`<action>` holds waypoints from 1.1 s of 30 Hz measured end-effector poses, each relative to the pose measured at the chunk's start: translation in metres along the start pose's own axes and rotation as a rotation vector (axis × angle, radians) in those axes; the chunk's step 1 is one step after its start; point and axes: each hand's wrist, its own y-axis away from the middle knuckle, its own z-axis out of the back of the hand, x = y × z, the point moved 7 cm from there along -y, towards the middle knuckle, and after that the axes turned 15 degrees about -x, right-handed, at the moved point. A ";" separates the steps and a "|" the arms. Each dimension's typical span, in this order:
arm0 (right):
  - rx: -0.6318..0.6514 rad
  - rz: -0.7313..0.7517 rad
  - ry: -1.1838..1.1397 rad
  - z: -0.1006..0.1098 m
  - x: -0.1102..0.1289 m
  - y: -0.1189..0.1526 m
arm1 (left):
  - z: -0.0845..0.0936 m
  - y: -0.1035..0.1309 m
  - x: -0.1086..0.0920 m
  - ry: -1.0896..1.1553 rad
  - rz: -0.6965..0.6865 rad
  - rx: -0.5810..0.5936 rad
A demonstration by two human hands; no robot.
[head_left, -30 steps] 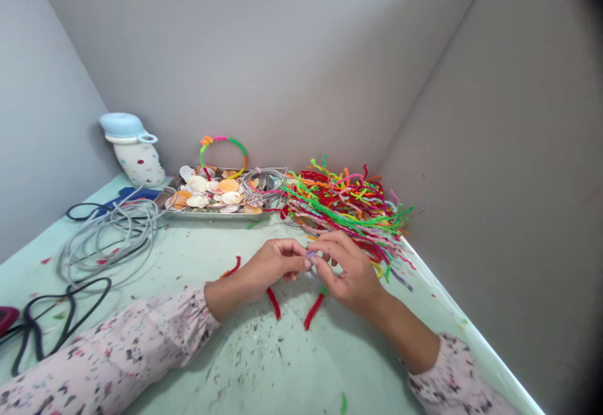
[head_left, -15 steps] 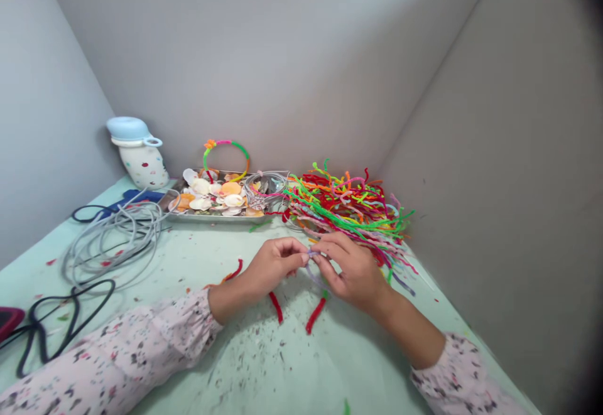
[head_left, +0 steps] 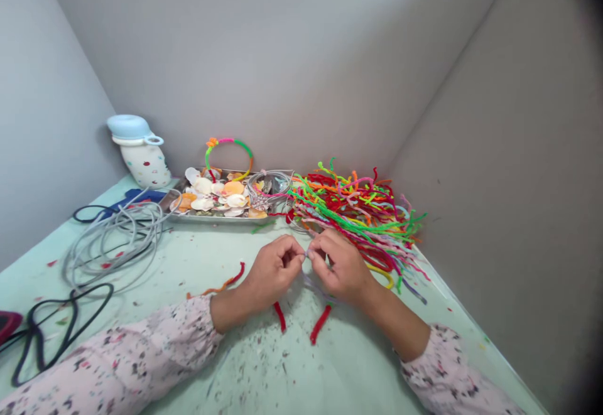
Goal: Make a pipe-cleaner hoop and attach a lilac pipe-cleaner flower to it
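Beyond left hand (head_left: 271,270), tray (head_left: 214,218), seashells (head_left: 233,188) inside

Lilac strand (head_left: 313,285) (partly, seemingly) behind fingers (head_left: 322,269)

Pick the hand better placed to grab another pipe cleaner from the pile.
Right hand, probably: it sits just in front of the pipe-cleaner pile, while the left hand is farther away. Both appear to pinch a purple strand, so the right would first need freeing.
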 end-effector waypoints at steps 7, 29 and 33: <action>0.083 -0.469 -0.194 -0.011 -0.018 0.007 | -0.002 0.005 -0.009 -0.208 -0.211 0.023; -0.092 0.117 -0.028 0.003 0.005 0.013 | -0.003 0.002 0.003 -0.041 -0.084 0.059; -0.080 0.230 0.050 0.000 0.008 0.015 | -0.004 0.002 0.004 -0.051 -0.076 0.082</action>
